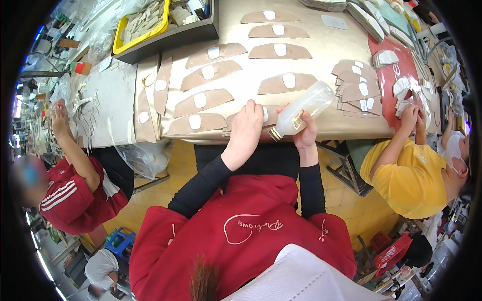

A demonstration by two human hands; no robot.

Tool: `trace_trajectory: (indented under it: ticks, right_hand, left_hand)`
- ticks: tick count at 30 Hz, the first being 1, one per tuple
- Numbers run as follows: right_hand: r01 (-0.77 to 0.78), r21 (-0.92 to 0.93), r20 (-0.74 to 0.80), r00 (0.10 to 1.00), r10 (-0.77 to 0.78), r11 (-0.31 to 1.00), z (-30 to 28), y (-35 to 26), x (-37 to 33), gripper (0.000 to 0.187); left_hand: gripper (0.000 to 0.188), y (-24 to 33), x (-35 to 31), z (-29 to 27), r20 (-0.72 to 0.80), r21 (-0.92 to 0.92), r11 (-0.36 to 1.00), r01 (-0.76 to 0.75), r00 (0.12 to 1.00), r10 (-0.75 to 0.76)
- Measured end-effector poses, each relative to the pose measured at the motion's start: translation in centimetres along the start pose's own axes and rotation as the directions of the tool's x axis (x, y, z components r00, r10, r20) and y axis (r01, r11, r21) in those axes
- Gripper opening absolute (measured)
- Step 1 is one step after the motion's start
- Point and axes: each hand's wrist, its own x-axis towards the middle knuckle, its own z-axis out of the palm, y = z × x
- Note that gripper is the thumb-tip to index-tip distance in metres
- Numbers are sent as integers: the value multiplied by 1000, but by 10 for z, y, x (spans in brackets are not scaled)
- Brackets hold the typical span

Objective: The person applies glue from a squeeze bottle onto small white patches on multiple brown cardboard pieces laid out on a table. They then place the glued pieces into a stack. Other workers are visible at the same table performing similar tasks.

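Note:
My right hand [306, 133] grips a translucent plastic bottle [304, 111], tilted with its dark, yellow-ringed neck end pointing down to the left. My left hand [247, 128] is over a stack of brown half-moon pieces [271, 114] at the table's near edge. Its fingers are curled and pressed together; the fingertips and anything between them are hidden. A pale patch lies on the top piece, right beside those fingers. More flat brown pieces, such as one left of my hand [213, 122] and one beyond the bottle [273, 85], each bear a white patch.
A dark tray [211, 31] holding a yellow basket [119, 40] stands at the far left. Overlapping brown pieces [357, 90] lie to the right, near a red sheet [389, 103]. Co-workers sit either side, one in red [75, 195], one in yellow [401, 175].

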Motion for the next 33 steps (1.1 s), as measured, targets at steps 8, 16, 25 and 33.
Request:
trace_trajectory:
  ticks: [8,16,25,33]
  right_hand:
    - [80,202,23,996,-86,976,-20,14,-2,67]
    - [130,248,-8,991,-132,960,-24,18,3,67]
    - [135,373,-14,990,-140,918,-35,24,3,68]
    - [93,506,129,975,-182,858,-43,27,7,70]
  left_hand:
    - [6,-26,-28,-56,429,-589,781,209,900,82]
    - [29,-30,-34,-64,442,-595,792,135,878,183]
    - [40,-22,0,-19,19,-341,939,34,999,-29]
    - [20,-12,-12,-18,-107,-247,966,-82,993,57]
